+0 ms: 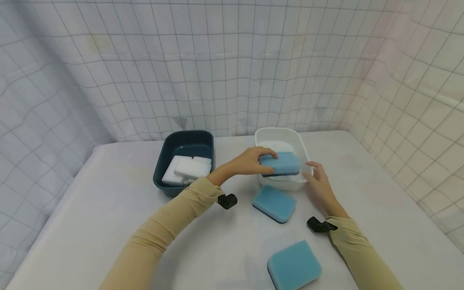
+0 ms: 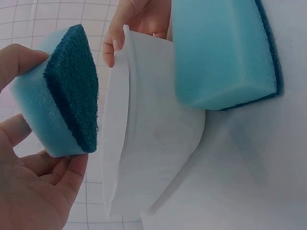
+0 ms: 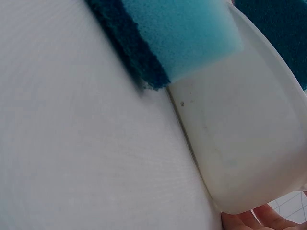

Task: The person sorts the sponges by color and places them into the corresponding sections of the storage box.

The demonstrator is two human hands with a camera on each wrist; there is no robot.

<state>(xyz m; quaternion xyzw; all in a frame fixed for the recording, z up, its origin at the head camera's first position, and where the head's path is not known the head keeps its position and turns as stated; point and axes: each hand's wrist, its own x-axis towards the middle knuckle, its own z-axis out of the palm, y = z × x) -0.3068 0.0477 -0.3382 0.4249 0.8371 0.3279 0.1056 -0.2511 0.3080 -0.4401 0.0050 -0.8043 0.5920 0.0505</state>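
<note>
My left hand grips a light-blue sponge with a dark scouring layer over the opening of a white tub. In the left wrist view, thumb and fingers hold this sponge by its opposite edges, its dark face toward the tub. My right hand is at the tub's right side, fingers loosely bent by the rim. The right wrist view shows its fingers against the tub's outer wall. Just in front of the tub, a second blue sponge lies on the table, dark side down.
Nearer me lies another blue sponge. To the left stands a dark-blue tub holding several white blocks. A white grid-patterned curtain hangs behind and beside the white tabletop.
</note>
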